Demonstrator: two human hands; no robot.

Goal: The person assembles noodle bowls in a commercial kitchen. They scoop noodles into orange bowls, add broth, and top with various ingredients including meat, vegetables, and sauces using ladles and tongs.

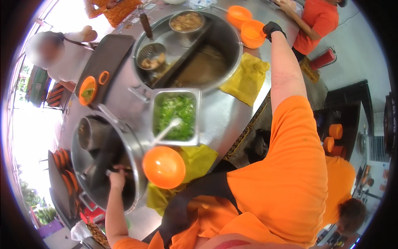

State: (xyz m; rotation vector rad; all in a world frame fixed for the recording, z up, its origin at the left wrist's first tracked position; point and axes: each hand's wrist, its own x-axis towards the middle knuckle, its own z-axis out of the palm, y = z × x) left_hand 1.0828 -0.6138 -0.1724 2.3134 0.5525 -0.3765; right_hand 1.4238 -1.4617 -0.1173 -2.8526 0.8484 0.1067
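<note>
My left hand (117,180) is bare and reaches into a large steel pot (138,165) at lower left. Its fingers close around what looks like a utensil handle (119,168); the utensil's far end is blurred. At upper right, my right hand (274,30) wears a black glove and grips the rim of the top bowl in a stack of orange bowls (254,32). A single orange bowl (164,167) sits beside the left pot, above a yellow cloth (197,160). Chopped green onions (177,115) with a white spoon (168,129) fill a square steel pan (198,121).
A divided steel pot (238,67) holds broth, a strainer ladle (151,56) and a container of food pieces (187,22). Another yellow cloth (245,79) lies beside it. A dark tray (108,59) carries an orange bowl of greens (87,91). Several people stand around the counter.
</note>
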